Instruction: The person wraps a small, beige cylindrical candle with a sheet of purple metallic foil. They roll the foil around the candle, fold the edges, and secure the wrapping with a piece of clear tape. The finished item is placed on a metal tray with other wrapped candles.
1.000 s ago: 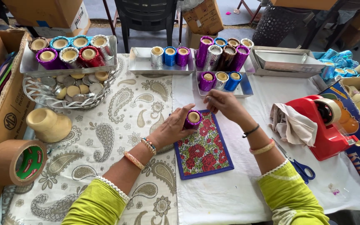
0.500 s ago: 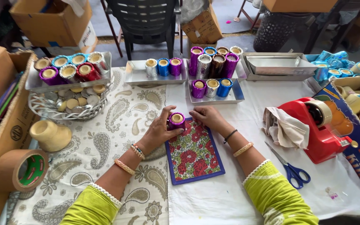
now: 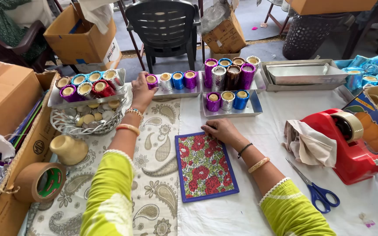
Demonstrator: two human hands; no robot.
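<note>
My left hand [image 3: 141,91] reaches forward and grips a small purple foil-wrapped roll [image 3: 151,80] at the left end of a silver tray [image 3: 184,92] that holds three more rolls: silver, blue and purple. My right hand [image 3: 219,130] rests flat on the table, fingers closed and holding nothing, at the top right corner of a floral red card with a blue border [image 3: 204,166]. Just beyond that hand, another silver tray [image 3: 253,105] carries several coloured foil rolls.
A third tray of rolls [image 3: 86,88] sits on a wire basket [image 3: 88,124] at left. Brown tape roll [image 3: 40,181] and a small clay pot [image 3: 69,149] lie near left. Red tape dispenser [image 3: 351,144], cloth [image 3: 309,144] and blue scissors [image 3: 319,189] are at right. A dark chair [image 3: 167,29] and cardboard boxes stand beyond.
My left hand carried the purple roll from above the floral card forward to the middle tray. My right hand let go of it and settled on the table by the card.
</note>
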